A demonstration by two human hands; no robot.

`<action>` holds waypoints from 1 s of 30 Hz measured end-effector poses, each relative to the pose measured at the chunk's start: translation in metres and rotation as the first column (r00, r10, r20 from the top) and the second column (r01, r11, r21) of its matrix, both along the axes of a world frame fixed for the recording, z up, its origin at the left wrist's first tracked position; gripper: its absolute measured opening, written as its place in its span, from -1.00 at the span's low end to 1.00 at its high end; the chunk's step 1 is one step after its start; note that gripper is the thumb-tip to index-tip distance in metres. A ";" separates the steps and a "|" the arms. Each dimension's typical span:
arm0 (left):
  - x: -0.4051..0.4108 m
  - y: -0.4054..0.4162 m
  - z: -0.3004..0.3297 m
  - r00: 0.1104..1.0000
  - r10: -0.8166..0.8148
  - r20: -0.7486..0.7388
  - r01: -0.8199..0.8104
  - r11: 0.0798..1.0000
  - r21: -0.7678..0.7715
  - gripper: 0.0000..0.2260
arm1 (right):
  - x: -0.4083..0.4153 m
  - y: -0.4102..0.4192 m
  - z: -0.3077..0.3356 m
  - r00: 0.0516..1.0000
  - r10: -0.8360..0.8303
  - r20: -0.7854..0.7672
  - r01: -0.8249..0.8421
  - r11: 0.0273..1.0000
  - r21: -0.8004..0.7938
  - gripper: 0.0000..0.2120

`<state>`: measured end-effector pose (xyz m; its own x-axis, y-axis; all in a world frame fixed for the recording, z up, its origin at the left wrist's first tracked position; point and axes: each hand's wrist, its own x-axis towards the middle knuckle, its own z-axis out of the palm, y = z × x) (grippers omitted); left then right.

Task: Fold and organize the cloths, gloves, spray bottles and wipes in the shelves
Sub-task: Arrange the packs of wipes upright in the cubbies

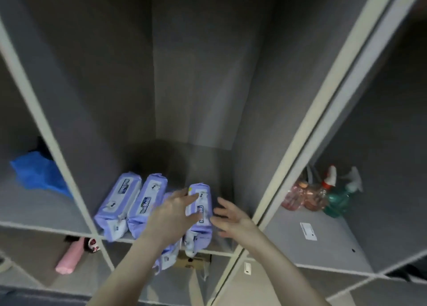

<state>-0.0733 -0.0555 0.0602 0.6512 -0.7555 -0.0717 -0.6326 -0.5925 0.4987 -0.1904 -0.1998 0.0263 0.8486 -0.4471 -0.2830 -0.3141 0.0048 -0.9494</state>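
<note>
Grey fabric shelving unit [198, 79] with pale frame bars, split into cubbies. Left to right:

Left cubby: crumpled blue gloves [38, 172] on the shelf floor, against the divider. Cubby below it: pink rolled cloth [69, 258] lying at an angle, with a small dark-and-white item [93, 245] just beside its far end; blurred, can't identify it.

Middle cubby: four purple wipes packs standing on edge in a row near the front lip. First wipes pack [117, 206] is leftmost, second wipes pack [147, 204] touching it on the right. Third wipes pack [167, 255] is mostly hidden under the left hand, its near end hanging over the shelf edge. Fourth wipes pack [200, 213] is rightmost, near end also past the lip. Brown cardboard box [194, 260] sits in the cubby underneath.

Left hand [173, 215]: fingers extended, lying flat across the top of the fourth pack, not curled round it. Right hand [228, 218]: fingers spread and relaxed, just right of the fourth pack; contact unclear, holds nothing.

Right cubby: pink spray bottle [298, 194], second pinkish bottle with red-and-white trigger [320, 193], green spray bottle [339, 200], all clustered at the far left corner. White label [308, 231] flat on that shelf floor, nearer the front.
</note>
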 end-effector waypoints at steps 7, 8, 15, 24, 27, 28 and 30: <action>-0.064 -0.014 0.024 0.953 -0.269 -0.138 0.267 0.963 -0.034 -0.51 | -0.097 0.013 0.022 0.957 -0.280 0.075 0.284 0.958 -0.045 -0.53; -0.072 -0.020 0.025 0.941 -0.305 -0.144 0.301 0.952 -0.052 -0.52 | -0.111 0.012 0.025 0.943 -0.323 0.083 0.328 0.943 -0.056 -0.52; -0.128 -0.065 0.029 0.872 -0.453 -0.187 0.433 0.891 -0.139 -0.54 | -0.204 -0.003 0.044 0.820 -0.564 0.097 0.571 0.816 -0.086 -0.42; -0.251 -0.139 0.027 0.752 -0.574 -0.324 0.542 0.818 -0.191 -0.55 | -0.329 -0.048 0.049 0.713 -0.691 0.117 0.701 0.704 -0.113 -0.26; -0.311 -0.179 0.007 0.707 -0.565 -0.425 0.510 0.824 -0.247 -0.56 | -0.387 -0.075 0.048 0.680 -0.720 0.137 0.733 0.675 -0.084 -0.27; -0.329 -0.197 0.001 0.693 -0.560 -0.454 0.497 0.827 -0.261 -0.57 | -0.407 -0.086 0.049 0.675 -0.725 0.137 0.737 0.670 -0.088 -0.24; -0.370 -0.226 0.013 0.679 -0.551 -0.485 0.455 0.834 -0.311 -0.56 | -0.446 -0.111 0.054 0.688 -0.714 0.128 0.726 0.678 -0.115 -0.18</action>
